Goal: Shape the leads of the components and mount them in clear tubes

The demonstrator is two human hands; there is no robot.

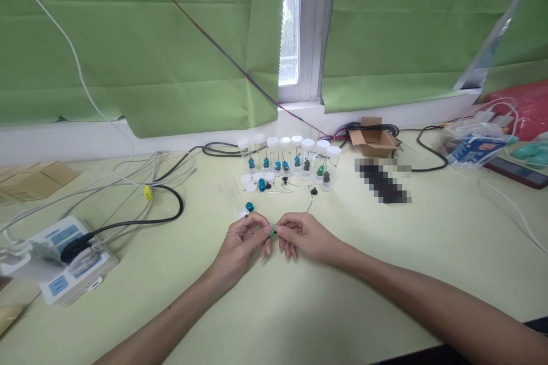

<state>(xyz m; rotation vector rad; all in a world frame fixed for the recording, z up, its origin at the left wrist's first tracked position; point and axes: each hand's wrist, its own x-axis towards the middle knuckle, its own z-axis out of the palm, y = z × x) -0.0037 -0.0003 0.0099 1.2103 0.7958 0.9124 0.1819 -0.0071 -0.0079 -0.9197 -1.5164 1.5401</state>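
Close together over the table, my left hand [242, 242] and my right hand [306, 235] pinch a small green part [272, 233] between thumbs and fingertips. Most of it is hidden by the fingers, and a dark bit shows at its right side. A thin bent metal wire [237, 234] sticks out leftward past my left hand. Just beyond that hand lie a small blue part [249, 206] and a clear tube [230, 194]. A short black part [314, 190] with a wire is beyond my right hand.
Several clear tubes with white caps [297, 140] stand in a row, holding blue, green or dark parts. A power strip [77, 262] with cables is at left. An open cardboard box [373, 140] sits at the back, with a phone [520, 172] at right.
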